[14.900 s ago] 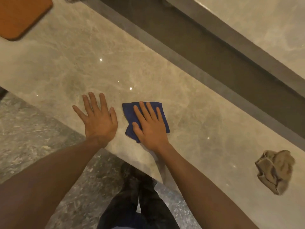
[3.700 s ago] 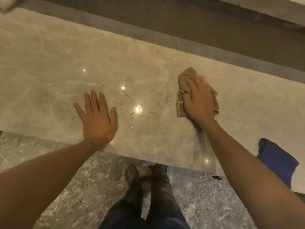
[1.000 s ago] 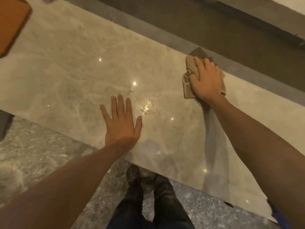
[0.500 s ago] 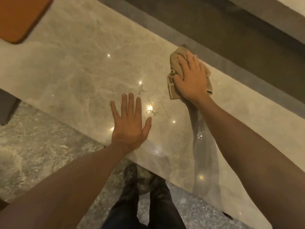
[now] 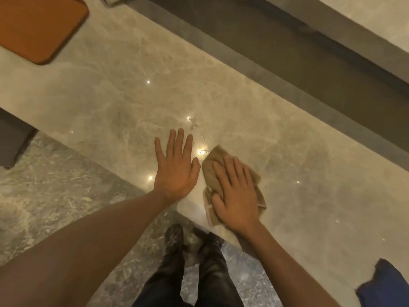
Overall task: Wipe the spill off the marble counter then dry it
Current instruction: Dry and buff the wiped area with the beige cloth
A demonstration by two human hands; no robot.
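No readable writing or brand on anything in view. Surface point(image 5: 254, 107) is polished beige-grey marble w/ pale veining, glossy, w/ small bright light glints on it. A few droplets of spill point(image 5: 194, 123) sit just beyond the left fingertips, more specks betw. them and the cloth's far corner. Right hand point(image 5: 235, 196) lies flat, fingers spread, palm down on a crumpled tan cloth point(image 5: 212, 171) near the front edge of the surface; part of the cloth sticks out left and right of the hand. Left hand point(image 5: 174, 167) is flat on bare marble just beside it, fingers spread, holding nothing. Blue cloth point(image 5: 385, 284) at bottom right, well apart. Orange-brown mat point(image 5: 37, 27) w/ rounded corners at top left. Dark recessed channel point(image 5: 287, 52) runs along the back, pale stone beyond. Floor point(image 5: 44, 196) is mottled grey stone; dark trousers and shoes point(image 5: 174, 235) below.
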